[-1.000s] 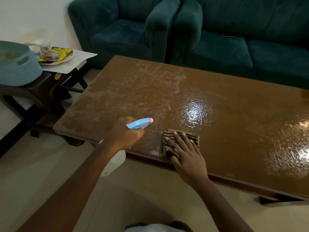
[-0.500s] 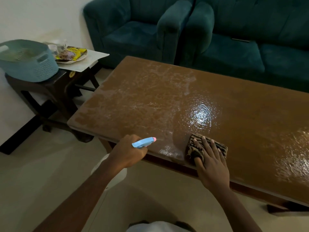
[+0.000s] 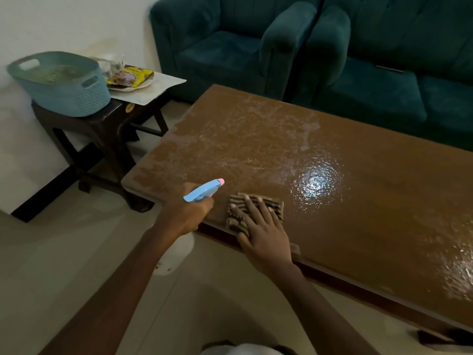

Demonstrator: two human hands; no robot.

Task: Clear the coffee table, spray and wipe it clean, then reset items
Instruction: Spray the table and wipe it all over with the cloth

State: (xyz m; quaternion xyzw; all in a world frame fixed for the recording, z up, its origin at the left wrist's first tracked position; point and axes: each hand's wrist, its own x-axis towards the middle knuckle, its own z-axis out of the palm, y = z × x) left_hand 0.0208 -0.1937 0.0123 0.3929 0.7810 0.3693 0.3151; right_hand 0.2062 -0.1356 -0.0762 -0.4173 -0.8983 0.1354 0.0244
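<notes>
Head view: we look down on the brown coffee table point(image 3: 358, 213), its top wet and streaked, with a bright glare near the middle. Our right hand point(image 3: 265, 235) lies palm-down on the striped cloth point(image 3: 276, 204) at the table's near edge, toward seven o'clock of the top. The forearm comes in from five o'clock of the frame. Its fingers point(image 3: 264, 206) are straight and spread, pointing to about eleven o'clock and pressing the cloth flat on the wood, while the thumb lies over the cloth's near-left corner. Part of the cloth is hidden beneath the palm.

Our left hand point(image 3: 188, 212) sits just beside the cloth, at nine o'clock from it, with the fingers curled round the neck of the spray bottle point(image 3: 203, 193). The blue head with its pink nozzle points toward two o'clock. The white body hangs below the hand, off the table. We cannot tell whether a finger rests on the trigger.

At ten o'clock of the frame a dark stool point(image 3: 107, 124) carries a pale blue basket point(image 3: 64, 90) and a plate point(image 3: 147, 84) with a yellow packet point(image 3: 138, 73) — well apart from the wet top. A teal sofa point(image 3: 384, 85) stands behind the table, from twelve to two o'clock.
</notes>
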